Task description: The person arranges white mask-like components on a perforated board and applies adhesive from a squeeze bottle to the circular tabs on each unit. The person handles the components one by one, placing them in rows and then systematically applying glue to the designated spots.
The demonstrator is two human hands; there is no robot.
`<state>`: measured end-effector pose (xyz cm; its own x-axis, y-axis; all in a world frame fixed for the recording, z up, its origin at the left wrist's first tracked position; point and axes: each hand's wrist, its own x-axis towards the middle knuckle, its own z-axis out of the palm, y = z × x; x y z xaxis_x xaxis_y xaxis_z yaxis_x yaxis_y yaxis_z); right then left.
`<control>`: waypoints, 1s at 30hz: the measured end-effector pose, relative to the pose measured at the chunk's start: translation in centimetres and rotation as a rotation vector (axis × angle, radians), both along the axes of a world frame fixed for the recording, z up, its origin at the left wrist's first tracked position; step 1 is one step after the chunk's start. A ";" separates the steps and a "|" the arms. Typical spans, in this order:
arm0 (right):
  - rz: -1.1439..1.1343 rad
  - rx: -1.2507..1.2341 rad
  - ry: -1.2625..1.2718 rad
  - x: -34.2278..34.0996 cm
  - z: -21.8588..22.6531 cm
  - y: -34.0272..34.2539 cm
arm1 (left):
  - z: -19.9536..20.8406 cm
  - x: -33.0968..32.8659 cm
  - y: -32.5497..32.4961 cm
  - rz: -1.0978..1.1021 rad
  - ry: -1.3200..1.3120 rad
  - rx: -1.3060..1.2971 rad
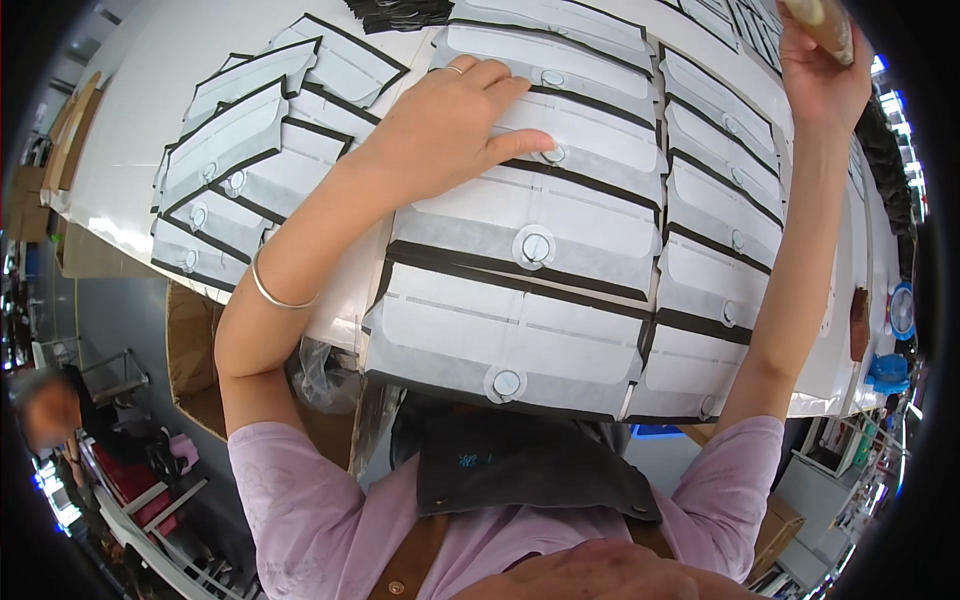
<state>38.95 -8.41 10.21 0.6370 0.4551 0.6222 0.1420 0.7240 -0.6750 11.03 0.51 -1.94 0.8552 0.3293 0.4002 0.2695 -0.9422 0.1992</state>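
Note:
My left hand lies on a column of flat white-and-grey panels with black edges, laid overlapping on the table. Its fingers are spread, the thumb tip beside a small round disc on one panel. Up at the far right, my right hand is closed round a pale, stubby, rounded tool. The picture's top edge cuts it off, and I cannot tell its kind. A second column of similar panels runs between the middle column and my right forearm.
A loose pile of similar panels sits on the white table at left. Dark strips are bunched at the far edge. A cardboard box stands below the table's left edge. Another person is at far left. Blue items lie at right.

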 end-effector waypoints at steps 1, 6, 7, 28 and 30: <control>0.009 -0.016 0.009 1.1 -0.2 0.1 | 0.4 0.2 0.3 -0.006 -0.005 -0.030; 0.014 -0.264 0.038 4.3 -4.0 4.5 | 1.6 2.6 4.1 0.010 -0.046 0.083; 0.028 -0.310 0.006 4.3 -4.8 5.2 | 1.3 3.3 5.2 0.010 -0.054 0.089; 0.049 -0.574 -0.431 -1.0 -6.8 9.2 | -0.4 5.0 6.3 -0.039 0.127 -0.019; 0.046 -0.596 -0.458 -1.3 -6.2 8.8 | -0.5 4.9 6.5 -0.045 0.118 -0.010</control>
<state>37.67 0.43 4.04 0.3459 0.8175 0.4605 0.4813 0.2667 -0.8350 15.94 6.98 -2.45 0.9100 0.2935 0.2930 0.2495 -0.9518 0.1786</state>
